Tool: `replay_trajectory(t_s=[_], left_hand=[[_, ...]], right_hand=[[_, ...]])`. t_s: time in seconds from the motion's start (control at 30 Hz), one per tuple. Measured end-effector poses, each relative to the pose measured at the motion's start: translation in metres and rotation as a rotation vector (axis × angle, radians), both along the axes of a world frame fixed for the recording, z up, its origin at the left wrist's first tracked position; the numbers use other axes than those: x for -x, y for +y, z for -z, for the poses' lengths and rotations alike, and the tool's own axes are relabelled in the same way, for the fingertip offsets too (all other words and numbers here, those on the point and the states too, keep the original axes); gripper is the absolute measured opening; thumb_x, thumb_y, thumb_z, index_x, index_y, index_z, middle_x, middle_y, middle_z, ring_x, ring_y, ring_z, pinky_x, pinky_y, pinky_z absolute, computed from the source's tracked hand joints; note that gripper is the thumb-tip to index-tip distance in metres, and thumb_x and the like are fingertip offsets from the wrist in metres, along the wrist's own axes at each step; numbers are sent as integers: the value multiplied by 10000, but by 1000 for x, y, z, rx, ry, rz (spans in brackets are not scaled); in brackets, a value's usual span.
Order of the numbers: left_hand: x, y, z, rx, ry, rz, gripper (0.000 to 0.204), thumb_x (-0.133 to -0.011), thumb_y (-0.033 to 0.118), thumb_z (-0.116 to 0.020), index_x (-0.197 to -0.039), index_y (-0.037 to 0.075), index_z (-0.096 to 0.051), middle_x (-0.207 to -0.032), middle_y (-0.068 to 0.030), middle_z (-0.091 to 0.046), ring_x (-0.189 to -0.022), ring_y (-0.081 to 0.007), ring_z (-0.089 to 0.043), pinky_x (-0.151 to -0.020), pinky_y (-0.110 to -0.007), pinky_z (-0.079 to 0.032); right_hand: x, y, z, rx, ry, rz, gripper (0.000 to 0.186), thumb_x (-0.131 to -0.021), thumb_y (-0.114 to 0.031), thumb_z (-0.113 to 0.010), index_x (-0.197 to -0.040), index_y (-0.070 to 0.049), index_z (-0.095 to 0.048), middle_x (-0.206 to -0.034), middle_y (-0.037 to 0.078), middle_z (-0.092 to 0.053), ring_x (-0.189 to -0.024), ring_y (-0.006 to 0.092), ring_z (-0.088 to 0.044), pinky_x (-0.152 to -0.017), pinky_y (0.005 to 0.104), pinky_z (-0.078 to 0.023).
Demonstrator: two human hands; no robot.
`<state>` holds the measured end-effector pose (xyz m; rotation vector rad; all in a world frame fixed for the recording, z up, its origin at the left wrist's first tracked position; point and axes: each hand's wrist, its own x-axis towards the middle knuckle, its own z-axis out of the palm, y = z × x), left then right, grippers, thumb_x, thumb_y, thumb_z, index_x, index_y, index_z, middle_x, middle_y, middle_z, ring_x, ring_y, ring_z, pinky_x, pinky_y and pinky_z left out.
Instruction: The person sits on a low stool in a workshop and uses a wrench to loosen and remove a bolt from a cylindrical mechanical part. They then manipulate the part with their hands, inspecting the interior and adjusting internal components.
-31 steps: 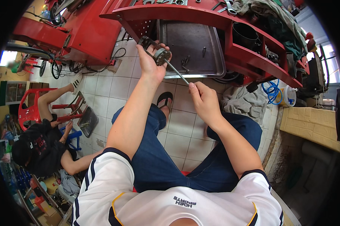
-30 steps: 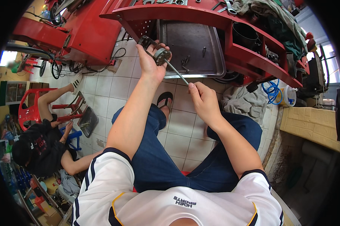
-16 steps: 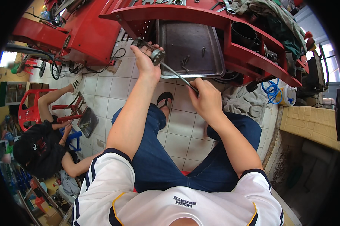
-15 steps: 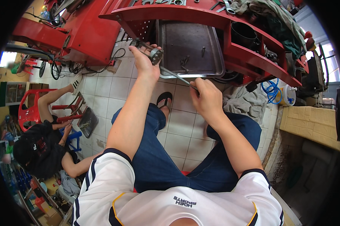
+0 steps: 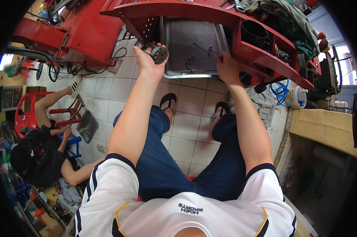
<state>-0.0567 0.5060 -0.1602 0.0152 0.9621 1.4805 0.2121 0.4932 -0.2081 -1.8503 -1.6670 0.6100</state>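
1. Held a round metal part (image 5: 160, 56) in the left hand (image 5: 148, 65), palm up, fingers partly curled about it, thumb spread away; raised it at the left edge of the metal tray (image 5: 181, 33).
2. Gripped a thin metal rod (image 5: 202, 49) by its near end in the right hand (image 5: 228, 70), closed, finger detail lost in shadow.
3. Angled the rod's long axis away from the right hand and to the left, above or on the tray; gave no sure sign of contact.
4. Set the part to the left of the rod's tip and slightly nearer the lower edge of the view, well apart; pointed the rod past the part's far side, not at its round face.
5. Placed the left hand nearer, in contact with the part; placed the right hand across the tray, beyond the loose bolts (image 5: 190, 62).
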Motion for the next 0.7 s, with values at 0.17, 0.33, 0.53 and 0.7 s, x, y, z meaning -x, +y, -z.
replay_trajectory(t_s=[0.17,0.33,0.53,0.7], left_hand=[[-3,0,-1,21,-27,36,738,-1045,682,-177,-1112,47,-548,-1007,-92,-643,-933,-245,-631,-888,-444,-510],[1,-3,-2,19,-24,76,736,-1048,674,-180,-1106,48,-562,-998,-90,-639,-922,-241,-631,-880,-437,-511],[5,-7,-5,-5,-28,119,723,-1053,662,-185,-1096,58,-580,-992,-85,-637,-917,-238,-631,-871,-428,-507],[2,-7,-5,1,-45,140,715,-1053,659,-182,-1124,67,-577,-984,-84,-633,-913,-233,-631,-864,-418,-504]], right_hand=[[9,15,27,76,-129,6,255,-949,-307,-655,-962,-55,-689,-968,210,-721,-974,433,-677,-841,515,-521],[1,17,38,76,-218,-112,190,-886,-240,-705,-972,-71,-717,-1040,179,-721,-1039,389,-675,-883,490,-537],[10,14,24,55,-335,-102,174,-856,-219,-719,-956,-77,-735,-1025,165,-720,-1038,374,-675,-898,483,-542],[9,17,24,-11,-341,-60,183,-858,-231,-716,-949,-73,-733,-1007,163,-718,-1019,376,-675,-895,489,-536]])
